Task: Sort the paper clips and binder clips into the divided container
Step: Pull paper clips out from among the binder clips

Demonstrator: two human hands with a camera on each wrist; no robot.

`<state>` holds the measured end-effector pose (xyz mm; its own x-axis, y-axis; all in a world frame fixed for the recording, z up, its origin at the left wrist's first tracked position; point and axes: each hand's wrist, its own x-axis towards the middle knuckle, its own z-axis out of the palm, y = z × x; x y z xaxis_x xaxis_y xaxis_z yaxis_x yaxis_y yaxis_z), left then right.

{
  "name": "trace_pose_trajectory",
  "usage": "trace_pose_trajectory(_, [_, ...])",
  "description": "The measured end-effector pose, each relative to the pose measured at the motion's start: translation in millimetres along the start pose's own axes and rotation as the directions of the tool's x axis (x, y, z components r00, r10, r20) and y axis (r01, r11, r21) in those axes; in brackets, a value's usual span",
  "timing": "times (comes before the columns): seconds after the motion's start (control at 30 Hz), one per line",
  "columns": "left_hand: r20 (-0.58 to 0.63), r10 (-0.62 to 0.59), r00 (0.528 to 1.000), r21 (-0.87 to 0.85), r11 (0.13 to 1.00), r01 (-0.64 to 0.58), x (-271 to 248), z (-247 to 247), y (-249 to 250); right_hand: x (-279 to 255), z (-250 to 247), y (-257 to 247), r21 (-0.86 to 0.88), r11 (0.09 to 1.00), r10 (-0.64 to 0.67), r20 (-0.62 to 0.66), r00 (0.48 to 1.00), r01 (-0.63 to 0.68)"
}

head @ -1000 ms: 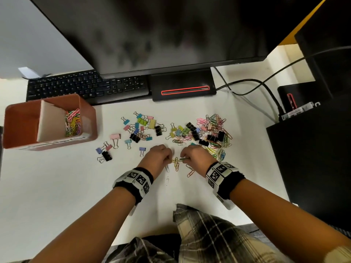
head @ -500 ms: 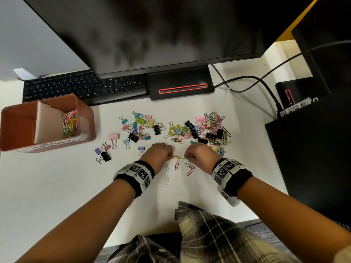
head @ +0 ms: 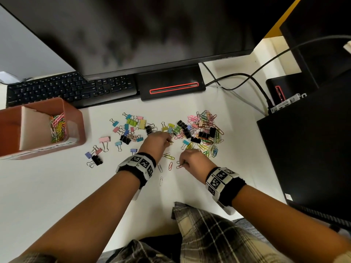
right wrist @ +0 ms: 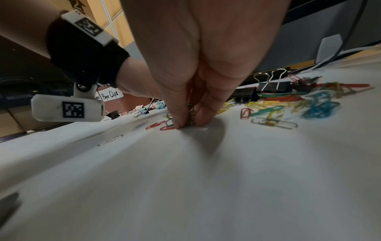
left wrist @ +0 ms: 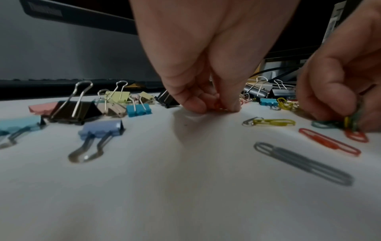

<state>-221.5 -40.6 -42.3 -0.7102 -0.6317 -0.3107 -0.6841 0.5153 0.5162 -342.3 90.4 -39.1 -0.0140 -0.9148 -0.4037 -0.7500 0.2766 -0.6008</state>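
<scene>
— 2 hands, both down on the worktop (head: 57, 186). Why so low?

— Paper clips (head: 207, 145) lie flat, so each grip has to close right at the surface. The left hand (head: 154, 142) pinches a small orange clip (left wrist: 217, 105) between thumb and fingertips at the near edge of the pile. The right hand (head: 191, 158) holds a few picked clips (right wrist: 190, 112) on edge and, I judge, is adding a red one (right wrist: 167, 128) that lies at its fingertips.

— Why gather several?

— Probably to save trips. The container (head: 76, 118) sits well apart, at far left.

— How is it filled?

— 1 compartment holds a heap of coloured paper clips; the divider (head: 32, 128) hides most of the other. A label reads "Paper Clips" in the right wrist view.

— And what is left?

— Binder clips (head: 133, 128) scattered mid-worktop, black and pastel, wire handles up or flat. A denser tangle of thin wire clips lies to the right, mixed with black binders. Several single clips lie between the wrists. Much remains, I judge.
</scene>
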Motion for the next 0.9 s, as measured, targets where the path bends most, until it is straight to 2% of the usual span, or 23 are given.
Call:
trace_pose_trajectory(0.1, [-0.002, 0.0, 1.0, 0.038, 0.999, 0.0, 5, -2, -2, 10, -3, -2, -0.009, 0.999, 0.034, -0.001, 0.999, -0.034])
trace_pose_trajectory(0.23, [0.015, 0.021, 1.0, 0.078, 0.997, -0.022, 3, -1, -7, 18, -4, -5, -0.083, 0.994, 0.08, 0.085, 0.993, -0.073])
trace_pose_trajectory(0.33, [0.01, 0.017, 1.0, 0.092, 0.996, -0.018, 0, 0, -11, 17, -4, -7, -0.112, 0.99, 0.1, 0.103, 0.99, -0.089])
trace_pose_trajectory(0.53, [0.004, 0.05, 0.999, 0.148, 0.988, -0.05, -7, 4, -18, 18, -4, -8, -0.116, 0.99, 0.092, 0.116, 0.989, -0.079])
trace_pose_trajectory(0.63, [0.004, 0.019, 1.0, 0.072, 0.997, -0.019, -11, -2, -18, 18, -5, -9, -0.122, 0.99, 0.085, 0.119, 0.989, -0.071])
trace_pose_trajectory(0.77, [-0.147, -0.068, 0.987, -0.112, 0.992, 0.052, -32, -32, -19, 19, -5, -13, -0.156, 0.987, 0.069, 0.138, 0.988, -0.047])
trace_pose_trajectory(0.9, [-0.308, -0.161, 0.938, -0.23, 0.969, 0.091, -69, -90, -47, 31, -11, -35, -0.153, 0.988, 0.038, 0.162, 0.986, -0.013])
